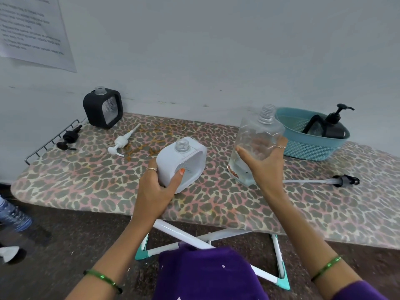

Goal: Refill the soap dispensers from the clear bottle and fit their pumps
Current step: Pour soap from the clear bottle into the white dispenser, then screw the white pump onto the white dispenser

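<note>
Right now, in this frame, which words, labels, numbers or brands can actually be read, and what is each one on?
Nothing can be read.
Printed white paper sheet taped to the wall: several lines of black text, too blurred to read.
Clear plastic refill bottle gripped by the right hand: a reddish patch near its base, perhaps a label remnant, with no legible letters.
White square soap dispenser held by the left hand: no visible text.

— Where does everything sit on the board [91, 180]?

— Far left corner, a dispenser [102, 109] by the wall. Before it, two pumps [70, 137] [121, 142].

— And the middle?

— Another dispenser [184, 163], tilted, in the left hand [155, 189]. Right of it the bottle [255, 146], in the right hand [264, 167].

— Further right?

— A basket [311, 148] with a third dispenser [331, 124] in it; before the basket, a loose pump [344, 181].
</note>
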`<state>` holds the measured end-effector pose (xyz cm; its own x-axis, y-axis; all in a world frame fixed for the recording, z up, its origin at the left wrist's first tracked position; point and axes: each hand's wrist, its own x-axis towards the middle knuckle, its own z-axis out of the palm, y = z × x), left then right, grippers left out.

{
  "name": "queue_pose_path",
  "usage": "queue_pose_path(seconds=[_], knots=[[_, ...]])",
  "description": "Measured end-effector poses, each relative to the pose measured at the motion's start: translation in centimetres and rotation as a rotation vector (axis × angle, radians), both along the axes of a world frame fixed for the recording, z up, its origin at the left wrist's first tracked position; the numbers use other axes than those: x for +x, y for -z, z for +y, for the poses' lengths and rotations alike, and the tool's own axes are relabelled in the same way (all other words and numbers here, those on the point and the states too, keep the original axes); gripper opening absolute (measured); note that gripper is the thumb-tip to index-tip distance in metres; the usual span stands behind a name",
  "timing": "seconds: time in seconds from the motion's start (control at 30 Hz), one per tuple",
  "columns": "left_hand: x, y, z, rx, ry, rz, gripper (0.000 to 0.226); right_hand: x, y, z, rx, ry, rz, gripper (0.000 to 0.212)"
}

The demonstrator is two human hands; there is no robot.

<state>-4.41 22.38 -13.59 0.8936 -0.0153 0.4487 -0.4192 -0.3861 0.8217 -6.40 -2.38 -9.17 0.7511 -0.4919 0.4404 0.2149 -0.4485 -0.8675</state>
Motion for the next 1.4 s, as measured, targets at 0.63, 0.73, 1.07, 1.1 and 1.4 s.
queue_pose_path(seconds=[0.63,0.73,1.07,1.1,1.4], knots=[[-0.1,0.1,0.0,0.041,-0.026,0.047,0.064,-3.4,-1.8,-4.5,0.041,0.022,0.064,0.056],[-0.2,0.1,0.0,0.042,-0.013,0.051,0.069,-4.4,-2.0,-8.2,0.075,0.270,0.020,0.041],[-0.5,-0.1,-0.2,0.106,-0.048,0.046,0.067,-8.2,0.1,-18.4,0.025,0.634,0.399,0.046],[-0.6,-0.2,-0.3,0.104,-0.046,0.045,0.066,-8.3,0.3,-18.8,0.018,0.614,0.459,0.050],[-0.5,0.0,-0.1,0.090,-0.054,0.021,0.049,-8.3,-1.8,-15.6,-0.018,0.638,0.228,0.042]])
